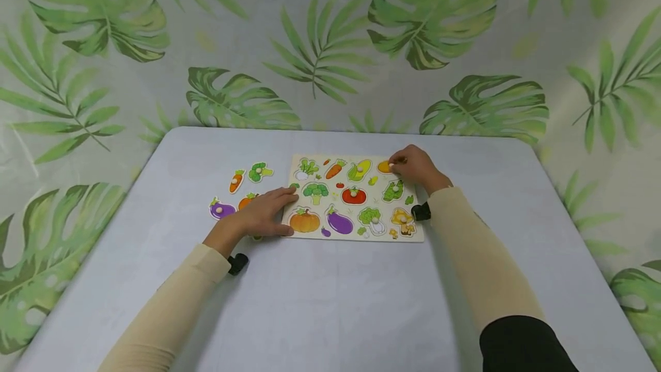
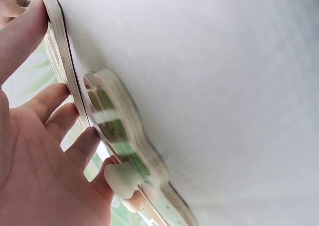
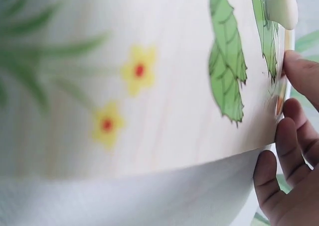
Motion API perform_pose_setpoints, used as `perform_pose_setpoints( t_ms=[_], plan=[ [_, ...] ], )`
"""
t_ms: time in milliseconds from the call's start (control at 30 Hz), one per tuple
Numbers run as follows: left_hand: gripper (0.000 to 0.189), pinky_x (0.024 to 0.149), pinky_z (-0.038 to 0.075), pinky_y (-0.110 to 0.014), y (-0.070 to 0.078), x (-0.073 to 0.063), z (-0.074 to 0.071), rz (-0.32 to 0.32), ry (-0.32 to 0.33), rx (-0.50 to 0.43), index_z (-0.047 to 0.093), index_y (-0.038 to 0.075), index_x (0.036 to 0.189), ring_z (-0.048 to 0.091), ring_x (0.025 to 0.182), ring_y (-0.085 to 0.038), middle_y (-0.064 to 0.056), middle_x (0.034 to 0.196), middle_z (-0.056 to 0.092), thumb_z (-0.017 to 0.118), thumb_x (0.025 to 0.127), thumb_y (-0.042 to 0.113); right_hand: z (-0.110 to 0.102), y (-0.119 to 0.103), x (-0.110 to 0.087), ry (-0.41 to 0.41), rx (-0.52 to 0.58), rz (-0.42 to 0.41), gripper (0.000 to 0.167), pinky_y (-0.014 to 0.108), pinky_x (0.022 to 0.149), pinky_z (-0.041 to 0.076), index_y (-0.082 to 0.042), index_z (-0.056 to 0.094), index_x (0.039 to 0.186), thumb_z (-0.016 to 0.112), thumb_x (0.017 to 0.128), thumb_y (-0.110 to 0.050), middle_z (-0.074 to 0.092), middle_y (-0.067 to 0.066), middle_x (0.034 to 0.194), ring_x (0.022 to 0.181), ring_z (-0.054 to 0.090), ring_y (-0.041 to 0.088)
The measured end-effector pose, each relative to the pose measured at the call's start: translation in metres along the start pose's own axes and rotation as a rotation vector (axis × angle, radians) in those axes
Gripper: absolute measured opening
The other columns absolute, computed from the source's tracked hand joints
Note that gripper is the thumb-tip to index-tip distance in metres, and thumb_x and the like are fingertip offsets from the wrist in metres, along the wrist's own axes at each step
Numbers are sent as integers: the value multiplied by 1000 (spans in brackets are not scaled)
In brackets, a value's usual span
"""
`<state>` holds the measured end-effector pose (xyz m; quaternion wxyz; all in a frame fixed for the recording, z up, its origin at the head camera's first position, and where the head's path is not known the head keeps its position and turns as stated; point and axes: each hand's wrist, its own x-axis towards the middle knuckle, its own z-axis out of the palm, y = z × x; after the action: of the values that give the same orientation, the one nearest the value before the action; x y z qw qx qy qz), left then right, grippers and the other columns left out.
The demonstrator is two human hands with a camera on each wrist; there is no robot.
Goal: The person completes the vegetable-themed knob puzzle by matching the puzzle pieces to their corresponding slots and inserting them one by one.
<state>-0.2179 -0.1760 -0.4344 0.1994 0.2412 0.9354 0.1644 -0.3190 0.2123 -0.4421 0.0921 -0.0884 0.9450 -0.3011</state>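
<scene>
A wooden vegetable puzzle board (image 1: 330, 235) lies flat on the table. My left hand (image 1: 265, 211) rests on its left edge, fingers spread and fairly straight; the left wrist view has the thumb and fingertips along the board's side. At the board's top right corner my right hand (image 1: 415, 166) pinches an orange-yellow knobbed puzzle piece (image 1: 383, 167), which sits over its spot there. Just below that hand is a green pepper piece (image 1: 393, 190) with a white knob. Tomato (image 1: 353, 195), corn (image 1: 357, 171) and mushroom (image 1: 403, 220) pieces also lie on the board.
Left of the board are loose pieces: a carrot (image 1: 236, 181), a broccoli (image 1: 260, 172), an eggplant (image 1: 221, 210) and a pumpkin (image 1: 247, 201) partly behind my left hand. The white table (image 1: 335, 303) meets a leaf-patterned curtain (image 1: 330, 96) at its far edge.
</scene>
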Motion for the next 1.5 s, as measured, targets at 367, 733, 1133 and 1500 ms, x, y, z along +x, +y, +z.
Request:
perform_pose_setpoints(
  t_ms=[367,733,1133,1500],
  plan=[
    [82,124,18,-60,1,0,-1,-12,-4,0,35,16,155,18,155,-33,-3,168,19,74,86,39,-18,4,-13,-99,-72,-6,55,58,111,40,-5,48,145,64,95,-19,47,24,144,132,46,43],
    [81,124,18,-60,4,-1,-2,-1,-5,-5,35,15,155,18,155,-34,-4,168,19,73,87,39,-31,10,-79,-252,-168,-114,88,62,117,30,-1,26,155,77,85,-18,19,28,161,146,27,45],
    [80,123,18,-62,5,-2,-1,-10,3,-7,36,15,154,19,154,-34,-5,168,20,73,87,38,-23,13,-101,-327,-303,-174,87,71,112,29,-6,37,152,81,81,-30,20,24,163,144,25,53],
    [80,123,18,-61,5,-2,-2,-13,-1,-4,35,15,154,19,155,-34,-5,168,19,73,87,38,-17,12,-102,-324,-394,-157,108,75,107,32,-8,31,155,84,71,-52,19,20,164,145,24,50]
  ],
)
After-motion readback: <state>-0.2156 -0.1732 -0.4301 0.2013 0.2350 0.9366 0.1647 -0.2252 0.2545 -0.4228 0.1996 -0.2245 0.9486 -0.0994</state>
